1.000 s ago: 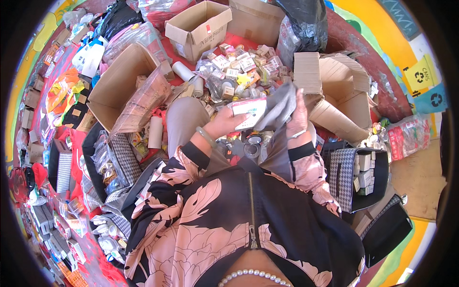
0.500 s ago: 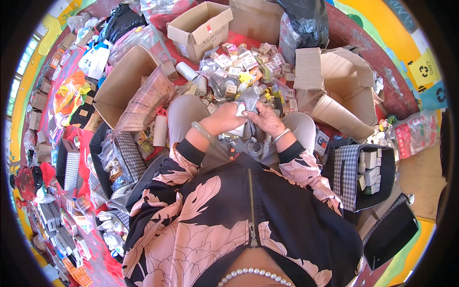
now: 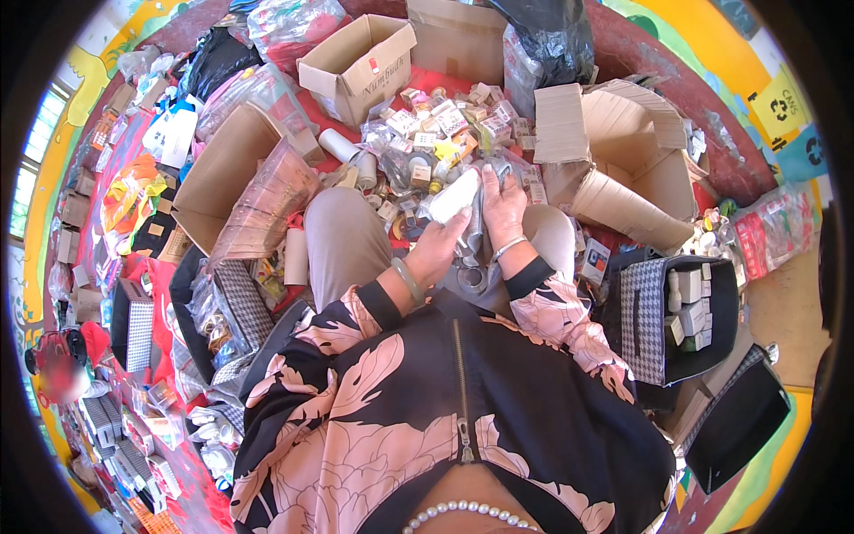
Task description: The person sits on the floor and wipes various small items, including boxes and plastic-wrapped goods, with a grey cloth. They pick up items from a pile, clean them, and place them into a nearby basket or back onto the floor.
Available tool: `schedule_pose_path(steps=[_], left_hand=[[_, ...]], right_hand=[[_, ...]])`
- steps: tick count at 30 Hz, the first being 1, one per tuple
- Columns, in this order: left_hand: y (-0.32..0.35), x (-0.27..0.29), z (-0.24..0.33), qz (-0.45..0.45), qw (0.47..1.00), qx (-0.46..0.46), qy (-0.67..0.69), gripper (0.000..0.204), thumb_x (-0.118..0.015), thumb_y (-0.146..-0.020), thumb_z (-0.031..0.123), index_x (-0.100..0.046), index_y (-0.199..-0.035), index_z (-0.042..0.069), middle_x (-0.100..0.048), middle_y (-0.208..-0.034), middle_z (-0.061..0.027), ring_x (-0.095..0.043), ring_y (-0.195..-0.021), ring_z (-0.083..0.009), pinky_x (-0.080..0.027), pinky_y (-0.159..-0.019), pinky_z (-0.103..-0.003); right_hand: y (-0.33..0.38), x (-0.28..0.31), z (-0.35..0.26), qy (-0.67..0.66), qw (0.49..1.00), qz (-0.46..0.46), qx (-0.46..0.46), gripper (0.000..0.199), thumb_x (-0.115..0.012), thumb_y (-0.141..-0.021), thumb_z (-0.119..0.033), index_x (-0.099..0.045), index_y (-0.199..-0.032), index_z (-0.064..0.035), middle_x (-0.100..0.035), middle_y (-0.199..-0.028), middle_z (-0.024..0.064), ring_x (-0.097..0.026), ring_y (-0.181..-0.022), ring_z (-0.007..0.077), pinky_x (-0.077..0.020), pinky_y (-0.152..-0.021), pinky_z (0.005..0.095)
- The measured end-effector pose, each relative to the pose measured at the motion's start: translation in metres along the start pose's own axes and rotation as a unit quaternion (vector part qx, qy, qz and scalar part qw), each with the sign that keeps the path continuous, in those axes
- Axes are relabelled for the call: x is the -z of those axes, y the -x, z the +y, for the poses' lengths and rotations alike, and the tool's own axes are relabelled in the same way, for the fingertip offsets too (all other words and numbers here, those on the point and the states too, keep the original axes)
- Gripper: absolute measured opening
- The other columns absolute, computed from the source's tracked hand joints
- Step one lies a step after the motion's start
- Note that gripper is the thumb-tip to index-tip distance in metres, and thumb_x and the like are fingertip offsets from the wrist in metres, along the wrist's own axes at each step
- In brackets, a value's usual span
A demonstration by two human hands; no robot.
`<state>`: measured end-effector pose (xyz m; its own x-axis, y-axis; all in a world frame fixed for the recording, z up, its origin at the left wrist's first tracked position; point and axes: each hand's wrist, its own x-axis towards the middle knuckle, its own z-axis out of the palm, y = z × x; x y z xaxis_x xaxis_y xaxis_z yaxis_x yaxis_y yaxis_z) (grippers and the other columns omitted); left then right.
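I sit on the floor with my knees up. My left hand (image 3: pixel 442 246) grips a small white box (image 3: pixel 452 196), tilted, just in front of my lap. My right hand (image 3: pixel 503 207) lies beside it, fingers spread over crinkled clear plastic wrap (image 3: pixel 485 173) at the near edge of a heap of small boxes and packets (image 3: pixel 445 129). Both wrists wear bangles, and my floral sleeves come in from below.
Open cardboard boxes stand around the heap: one at the back (image 3: pixel 360 62), one at the left (image 3: pixel 222 173), a torn one at the right (image 3: pixel 623 151). A black checked bin (image 3: pixel 654 325) with small white boxes is at my right. A black bag (image 3: pixel 551 36) is behind.
My hands have come down from a raised position with a grey wrapper to the near edge of the heap. The left hand now holds a white box; the right rests on plastic.
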<state>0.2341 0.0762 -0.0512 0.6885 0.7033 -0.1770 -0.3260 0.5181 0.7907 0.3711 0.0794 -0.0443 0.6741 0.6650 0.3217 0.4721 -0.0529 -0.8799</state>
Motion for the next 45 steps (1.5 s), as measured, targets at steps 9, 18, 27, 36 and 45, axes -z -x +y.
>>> schedule_pose_path(steps=[9, 18, 27, 36, 45], left_hand=[[-0.003, 0.017, -0.001, 0.008, 0.995, -0.093, -0.036, 0.036, -0.045, -0.092, 0.02, -0.043, -0.12, -0.003, -0.053, -0.113, -0.0065, -0.053, -0.097, -0.0145, -0.043, -0.084, -0.028], [0.022, 0.04, 0.067, -0.03, 0.927, -0.149, -0.343, 0.029, -0.045, -0.092, 0.017, -0.052, -0.11, -0.004, -0.059, -0.102, -0.0053, -0.053, -0.091, -0.0111, -0.045, -0.08, -0.028], [0.022, 0.033, 0.078, -0.08, 0.782, -0.092, -0.611, 0.033, -0.056, -0.079, 0.028, -0.056, -0.101, 0.003, -0.06, -0.088, -0.0216, -0.056, -0.084, -0.0387, -0.043, -0.074, -0.043], [0.005, 0.045, 0.064, 0.001, 0.948, -0.003, -0.318, 0.039, -0.063, -0.079, 0.025, -0.054, -0.105, -0.003, -0.062, -0.087, -0.0107, -0.06, -0.075, -0.0156, -0.048, -0.065, -0.027], [0.012, 0.005, 0.028, 0.057, 0.998, 0.028, 0.0, 0.038, -0.054, -0.087, 0.023, -0.045, -0.12, 0.006, -0.054, -0.107, -0.0042, -0.05, -0.101, -0.0143, -0.044, -0.08, -0.034]], right_hand=[[-0.01, 0.001, 0.012, 0.059, 0.996, 0.022, -0.061, 0.048, -0.053, -0.084, -0.043, -0.057, -0.07, 0.0032, -0.056, -0.058, 0.0214, -0.056, -0.056, 0.0345, -0.0439, -0.055, 0.0397], [-0.028, 0.045, -0.025, -0.606, 0.717, -0.221, -0.267, 0.063, -0.042, -0.085, -0.055, -0.047, -0.117, -0.0003, -0.057, -0.108, 0.0142, -0.056, -0.099, 0.0262, -0.0449, -0.087, 0.04], [-0.005, 0.026, 0.028, -0.301, 0.811, -0.487, -0.116, 0.028, -0.062, -0.083, -0.024, -0.06, -0.102, -0.0041, -0.06, -0.096, 0.0032, -0.053, -0.092, 0.0132, -0.0412, -0.084, 0.0282], [0.009, 0.009, -0.005, -0.205, 0.93, -0.296, -0.067, 0.023, -0.067, -0.078, -0.017, -0.061, -0.095, -0.0006, -0.062, -0.082, 0.0014, -0.054, -0.072, 0.0076, -0.0452, -0.066, 0.0235], [0.009, -0.012, 0.014, 0.006, 0.991, -0.133, 0.001, 0.037, -0.049, -0.087, -0.039, -0.059, -0.087, -0.0033, -0.06, -0.074, 0.0222, -0.058, -0.072, 0.0389, -0.0463, -0.063, 0.0406]])
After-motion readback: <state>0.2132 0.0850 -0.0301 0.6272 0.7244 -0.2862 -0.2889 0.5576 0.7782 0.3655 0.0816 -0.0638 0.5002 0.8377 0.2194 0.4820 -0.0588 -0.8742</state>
